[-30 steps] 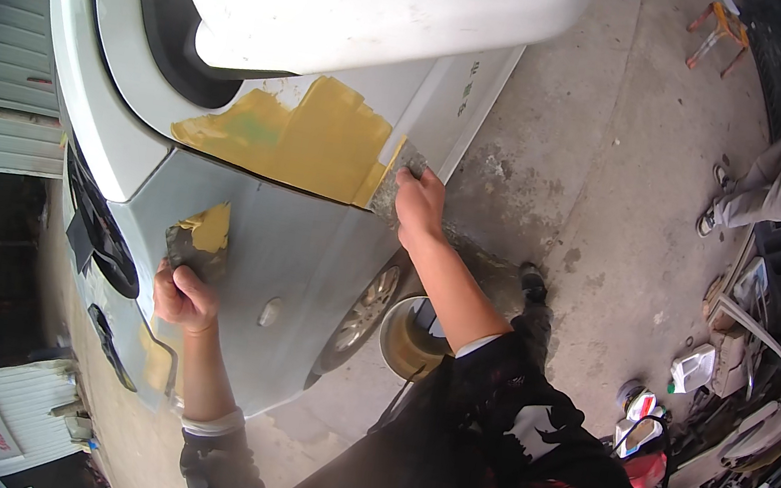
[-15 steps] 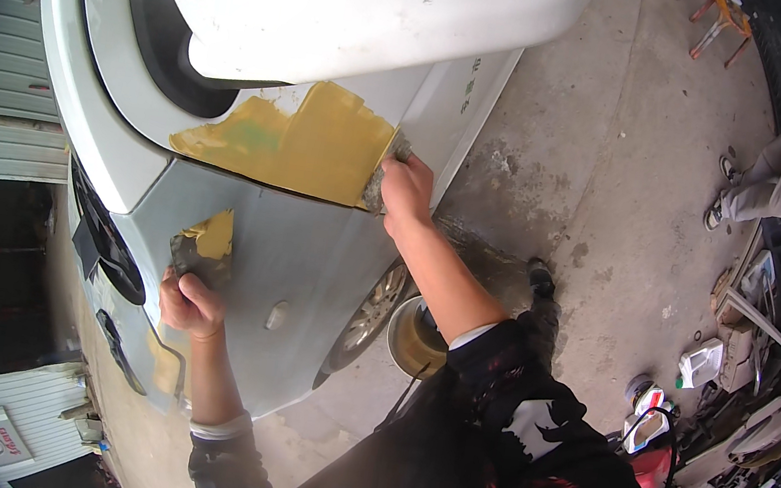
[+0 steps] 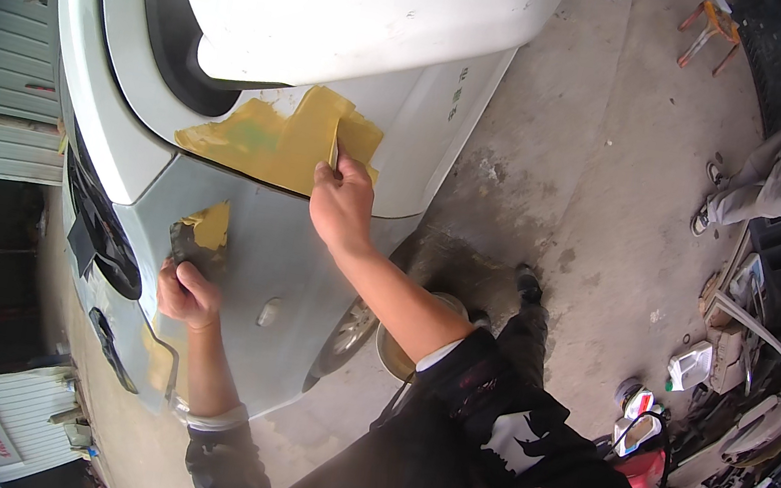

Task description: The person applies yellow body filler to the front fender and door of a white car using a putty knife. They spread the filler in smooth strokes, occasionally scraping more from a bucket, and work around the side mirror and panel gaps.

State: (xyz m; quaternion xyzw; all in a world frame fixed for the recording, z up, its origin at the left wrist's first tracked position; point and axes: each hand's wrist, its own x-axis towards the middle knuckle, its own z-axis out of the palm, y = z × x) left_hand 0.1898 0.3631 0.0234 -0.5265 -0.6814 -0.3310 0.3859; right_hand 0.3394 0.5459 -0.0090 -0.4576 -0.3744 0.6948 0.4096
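Spread over the white vehicle panel is a patch of yellow body filler [image 3: 264, 142], faintly green in its middle. My right hand [image 3: 344, 205] pinches a thin putty scraper [image 3: 336, 142], which shows nearly edge-on against the patch, left of its right end. Lower and to the left, my left hand [image 3: 188, 295] is closed on a dark, flat putty spreader [image 3: 210, 255]. A lump of yellow filler [image 3: 211, 225] sits on that spreader. It is held in front of the grey fender [image 3: 259, 245]. The fingers partly hide both tools.
Above the patch juts a large white mirror housing [image 3: 364, 13]. Near my right forearm are a wheel [image 3: 348, 337] and a bucket [image 3: 392, 350]. Another person's legs [image 3: 756, 198] are at right, beside piled parts [image 3: 768, 422]. A small stool [image 3: 713, 35] stands farther off.
My right hand has moved left across the patch with its scraper, turning the blade nearly edge-on. Filler shows where the hand was. My left hand stays almost in place with the spreader.
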